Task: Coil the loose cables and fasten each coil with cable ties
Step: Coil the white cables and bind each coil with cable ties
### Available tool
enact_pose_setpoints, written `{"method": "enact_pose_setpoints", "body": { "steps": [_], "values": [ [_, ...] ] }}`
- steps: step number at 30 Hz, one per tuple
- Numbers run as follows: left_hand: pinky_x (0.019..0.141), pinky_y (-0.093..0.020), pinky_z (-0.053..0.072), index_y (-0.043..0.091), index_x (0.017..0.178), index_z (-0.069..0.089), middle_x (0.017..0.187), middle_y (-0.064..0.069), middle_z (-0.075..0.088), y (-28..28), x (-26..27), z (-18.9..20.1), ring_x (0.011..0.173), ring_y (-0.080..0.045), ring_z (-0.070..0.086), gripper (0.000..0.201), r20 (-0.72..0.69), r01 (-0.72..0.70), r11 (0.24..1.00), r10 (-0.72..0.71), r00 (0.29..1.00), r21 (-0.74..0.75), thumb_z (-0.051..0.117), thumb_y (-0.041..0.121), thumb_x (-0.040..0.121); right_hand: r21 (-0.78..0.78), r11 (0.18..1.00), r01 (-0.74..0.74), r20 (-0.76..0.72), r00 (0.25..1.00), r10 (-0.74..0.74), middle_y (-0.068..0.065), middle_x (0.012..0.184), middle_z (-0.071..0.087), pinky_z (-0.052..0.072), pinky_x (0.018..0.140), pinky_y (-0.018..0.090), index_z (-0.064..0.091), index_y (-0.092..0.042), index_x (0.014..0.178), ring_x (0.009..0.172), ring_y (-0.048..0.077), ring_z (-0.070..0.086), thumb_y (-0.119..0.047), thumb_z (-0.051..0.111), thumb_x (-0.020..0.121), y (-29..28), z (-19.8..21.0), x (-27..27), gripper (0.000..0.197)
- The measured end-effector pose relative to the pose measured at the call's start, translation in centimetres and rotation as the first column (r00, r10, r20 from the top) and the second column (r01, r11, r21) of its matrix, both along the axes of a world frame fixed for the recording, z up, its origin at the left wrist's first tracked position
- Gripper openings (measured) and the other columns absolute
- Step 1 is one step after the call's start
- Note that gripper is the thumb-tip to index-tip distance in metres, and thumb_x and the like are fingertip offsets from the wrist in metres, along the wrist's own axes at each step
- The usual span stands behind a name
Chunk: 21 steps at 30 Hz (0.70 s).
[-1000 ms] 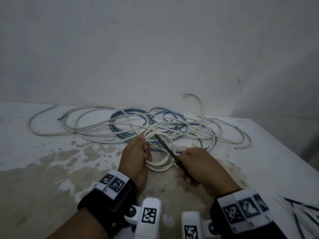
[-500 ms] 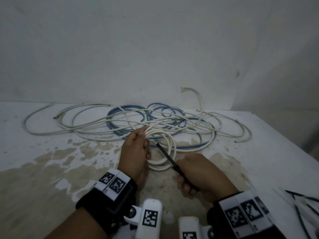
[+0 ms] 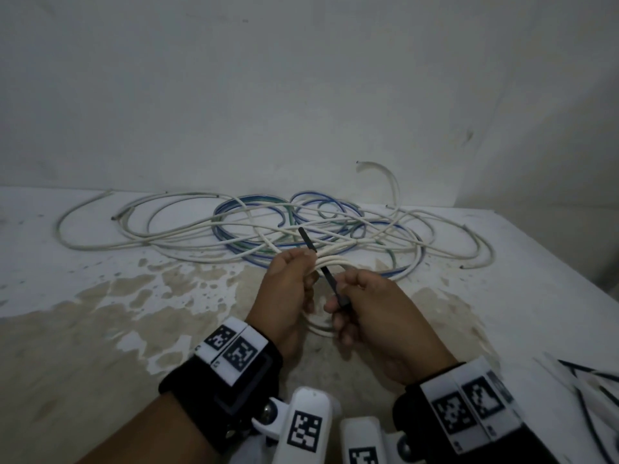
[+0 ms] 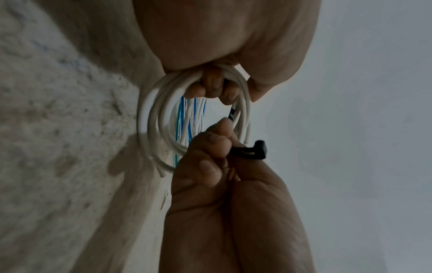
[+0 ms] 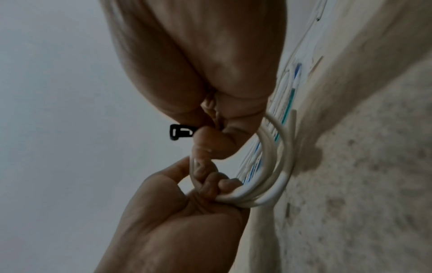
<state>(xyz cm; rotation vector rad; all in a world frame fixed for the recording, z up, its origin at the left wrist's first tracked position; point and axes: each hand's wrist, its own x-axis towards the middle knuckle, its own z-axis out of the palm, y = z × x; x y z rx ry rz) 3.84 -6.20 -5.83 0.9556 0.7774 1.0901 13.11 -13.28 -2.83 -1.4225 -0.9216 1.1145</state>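
My left hand (image 3: 294, 279) grips a small coil of white cable (image 3: 335, 261), held upright just above the stained table. The same white coil (image 4: 154, 125) (image 5: 275, 177) hangs from my left fingers in both wrist views. My right hand (image 3: 355, 296) pinches a black cable tie (image 3: 326, 272) near its head end (image 4: 253, 152) (image 5: 180, 132). The strap runs up through the coil beside my left fingers, and its tip sticks out above them.
A loose tangle of white, blue and green cables (image 3: 268, 229) lies on the table behind the hands, against the wall. More ties, black and white (image 3: 589, 380), lie at the right front edge. The table surface (image 3: 117, 313) is stained and patchy.
The left hand has lifted the white coil and turned it more upright. The right hand has pushed the black tie through the coil, so its tip now shows above the left fingers.
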Motion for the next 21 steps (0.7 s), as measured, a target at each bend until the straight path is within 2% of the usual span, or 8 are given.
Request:
{"method": "enact_pose_setpoints", "body": {
  "steps": [2,4,5,7,11,13,18,21],
  "values": [
    [0.049,-0.033,0.024,0.014,0.084,0.055,0.053,0.000,0.037,-0.24,0.21,-0.12,0.043,-0.019,0.037,0.014,0.069,0.143,0.989,-0.139,0.988,-0.049,0.050,0.023,0.094,0.030,1.000,-0.002,-0.026,1.000,0.003,0.008,0.063,0.056,0.036,0.035,0.020,0.057,-0.008,0.080,0.040,0.011,0.047,-0.005,0.040,0.097,-0.05,0.10,-0.08,0.025],
    [0.052,-0.034,0.024,0.012,0.098,0.065,0.056,-0.005,0.034,-0.31,0.20,-0.09,0.046,-0.021,0.038,0.019,0.137,0.202,0.975,-0.189,0.972,-0.092,0.050,0.024,0.093,0.046,0.999,-0.006,-0.069,0.998,0.009,0.007,0.060,0.057,0.037,0.035,0.020,0.061,-0.006,0.074,0.040,0.011,0.047,-0.004,0.039,0.097,-0.16,0.28,-0.10,0.032],
    [0.053,-0.033,0.025,0.014,0.104,0.068,0.059,-0.006,0.034,-0.21,0.18,-0.18,0.048,-0.021,0.038,0.022,0.140,0.184,0.978,-0.169,0.976,-0.102,0.051,0.023,0.093,0.050,0.999,-0.002,-0.096,0.995,0.007,0.008,0.059,0.058,0.039,0.036,0.020,0.062,-0.006,0.071,0.040,0.011,0.048,-0.003,0.039,0.097,-0.24,0.37,-0.12,0.035],
    [0.053,-0.032,0.023,0.019,0.100,0.073,0.061,-0.006,0.035,-0.06,0.15,-0.25,0.051,-0.020,0.033,0.022,0.110,0.116,0.989,-0.105,0.988,-0.091,0.053,0.021,0.093,0.068,0.998,0.007,-0.153,0.988,0.004,0.009,0.059,0.062,0.043,0.038,0.021,0.064,-0.006,0.068,0.042,0.013,0.051,-0.006,0.040,0.097,-0.33,0.50,-0.23,0.038],
    [0.044,-0.023,0.027,0.017,0.090,0.072,0.055,0.000,0.040,-0.17,0.09,0.14,0.048,-0.015,0.037,0.021,0.115,0.010,0.996,0.000,0.993,-0.089,0.052,0.015,0.093,0.079,0.997,-0.010,-0.225,0.974,0.027,0.012,0.071,0.065,0.050,0.047,0.025,0.064,0.000,0.088,0.053,0.018,0.059,-0.011,0.040,0.099,-0.05,0.54,-0.59,0.029],
    [0.042,-0.020,0.030,0.016,0.090,0.072,0.054,0.000,0.042,-0.34,0.08,0.53,0.044,-0.014,0.040,0.020,0.109,-0.013,0.996,0.023,0.994,-0.088,0.052,0.013,0.093,0.074,0.997,-0.024,-0.232,0.972,0.041,0.013,0.074,0.064,0.051,0.051,0.025,0.061,-0.001,0.089,0.058,0.020,0.061,-0.007,0.040,0.098,0.08,0.56,-0.58,0.023],
    [0.049,-0.025,0.032,0.017,0.089,0.073,0.053,0.000,0.049,0.05,-0.26,0.35,0.048,-0.018,0.043,0.020,0.015,-0.075,0.995,0.076,0.997,-0.059,0.054,0.014,0.093,0.121,0.989,-0.083,-0.111,0.989,0.096,0.004,0.069,0.069,0.053,0.057,0.022,0.065,-0.005,0.086,0.062,0.014,0.066,0.003,0.045,0.092,-0.06,0.10,-0.45,0.023],
    [0.045,-0.021,0.031,0.016,0.091,0.072,0.054,0.001,0.051,0.03,-0.49,0.30,0.042,-0.013,0.041,0.020,-0.098,-0.077,0.997,0.078,0.992,0.013,0.053,0.015,0.094,0.160,0.986,-0.052,-0.029,0.998,0.058,0.002,0.064,0.068,0.051,0.054,0.022,0.062,-0.008,0.080,0.059,0.013,0.062,0.005,0.047,0.091,-0.11,-0.07,-0.21,0.023]
  ]
}}
